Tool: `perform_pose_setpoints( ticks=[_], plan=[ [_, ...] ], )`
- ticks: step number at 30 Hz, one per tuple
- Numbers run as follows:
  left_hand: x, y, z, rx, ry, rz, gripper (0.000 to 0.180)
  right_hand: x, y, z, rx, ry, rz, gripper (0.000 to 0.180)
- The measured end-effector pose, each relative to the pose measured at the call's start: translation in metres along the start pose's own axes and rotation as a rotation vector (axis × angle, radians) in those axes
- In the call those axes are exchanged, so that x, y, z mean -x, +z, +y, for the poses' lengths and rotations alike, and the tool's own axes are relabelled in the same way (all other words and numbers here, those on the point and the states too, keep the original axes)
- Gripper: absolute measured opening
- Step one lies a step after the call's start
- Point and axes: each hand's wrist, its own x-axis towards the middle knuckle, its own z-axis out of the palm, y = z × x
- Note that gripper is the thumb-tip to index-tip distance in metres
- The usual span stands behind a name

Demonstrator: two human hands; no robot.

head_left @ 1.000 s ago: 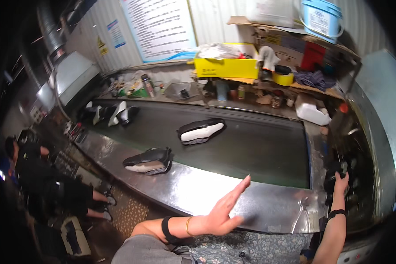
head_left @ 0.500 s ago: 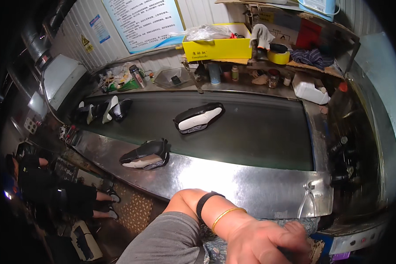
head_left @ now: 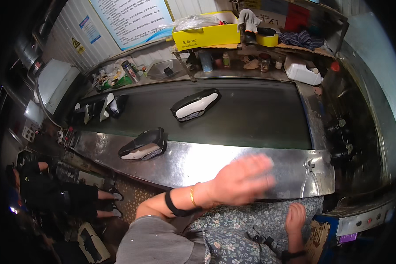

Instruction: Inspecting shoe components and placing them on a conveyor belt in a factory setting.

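Pliers (head_left: 310, 166) lie where they were half a second ago, at the right end of the steel ledge (head_left: 207, 160), but your hands have moved. Your left hand (head_left: 244, 178) has lifted from the near edge and now hangs over the ledge, left of the pliers, fingers apart and nothing in them. Your right hand (head_left: 295, 218) has come back into view before your floral apron (head_left: 233, 233), fingers loose, with no object showing in it.

One shoe (head_left: 141, 145) rests on the ledge to the left; beyond it, a black-and-white shoe (head_left: 195, 104) sits mid-belt on the dark belt (head_left: 255, 116), with more shoe pieces (head_left: 108, 107) at the far left. A yellow box (head_left: 202, 40) and a white jug (head_left: 302, 70) stand along the far side. At the left, a co-worker (head_left: 70, 189) is in shadow.

Motion blurs your left fingers; your right forearm is cut off below, and the dark pieces (head_left: 340, 152) at the far right are hard to make out.
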Motion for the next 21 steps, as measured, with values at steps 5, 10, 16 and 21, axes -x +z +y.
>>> perform_pose_setpoints(
  ticks=[5,10,16,21],
  plan=[
    [0.114,-0.053,-0.106,-0.559,-0.652,-0.307,0.094,0.001,0.0,-0.002,0.015,0.015,-0.009,0.013],
    [0.236,-0.2,-0.157,-0.929,-1.458,-0.499,0.113,0.001,0.002,0.001,0.011,0.018,-0.019,0.014],
    [0.283,-0.228,-0.141,-0.802,-1.698,-0.609,0.104,-0.001,0.007,-0.003,0.023,0.027,0.024,0.013],
    [0.268,-0.143,-0.085,-0.421,-1.781,-0.087,0.103,-0.001,0.013,-0.006,0.035,0.061,0.076,0.011]
  ],
)
